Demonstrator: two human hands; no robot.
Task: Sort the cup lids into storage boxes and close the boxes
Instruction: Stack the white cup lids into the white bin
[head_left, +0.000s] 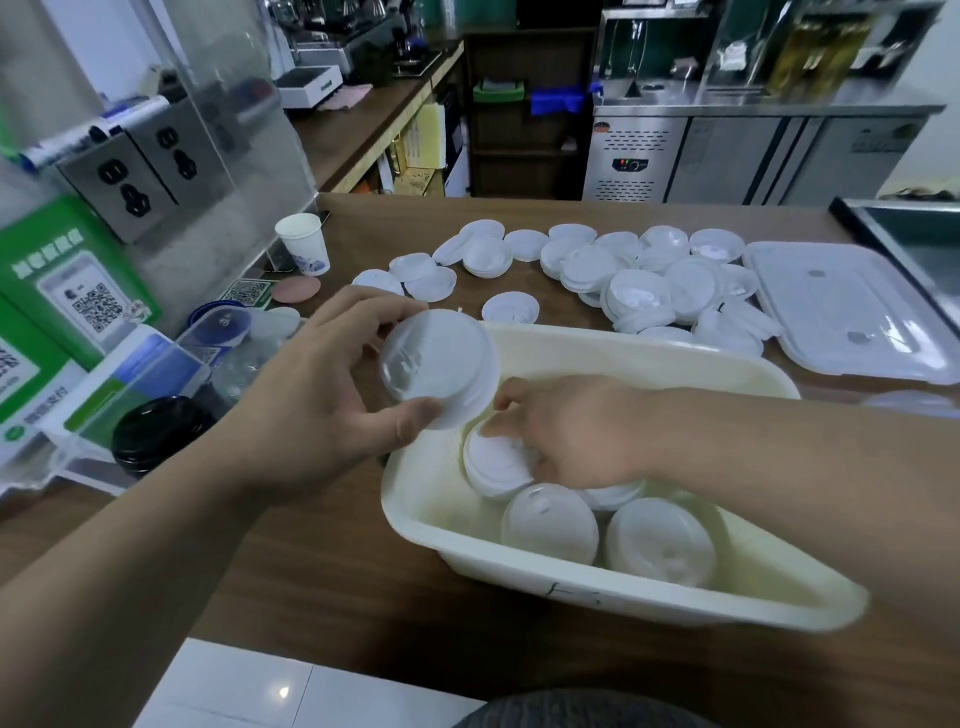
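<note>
Dark wood-grain counter (311, 571), smooth and hard, at the front of a café work area. Nearest on it, cream plastic box (597, 587): deep, round-cornered, with a thick rolled rim, faintly glossy and a little translucent. Inside, two nested stacks (550, 522) of white lids lying on their sides, made of thin moulded plastic, domed, each with a raised sip ridge. Just behind them, right hand (576, 436) reaching down into the box, fingers curled over a third stack (498, 462), thumb on its upper edge; fingertips hidden, so firmness of hold impossible to judge. Above the box's left rim, left hand (322, 405) pinching a short held stack (436, 369) of lids, thumb below and fingers on top, tilted with the domes toward the camera. Left of that hand, black lids (156, 431) in a low pile.

Likely trouble: slick, thin lids sliding apart on a loosened pinch and spilling onto the counter or floor. Could also knock the leaning stacks flat while wedging another in beside them. Some risk of a skid or tip of the light box under a sideways push. Worth keeping the fill below the rim for the sake of a properly seated cover.

Farther back, many loose lids (639, 280), scattered and part-stacked across the counter, still to sort. To their right, flat translucent cover (841, 312) with rounded corners, off the box. At the far left, upright paper cup (306, 244). Beyond the counter, brushed steel fridge (727, 156) along the back wall.
</note>
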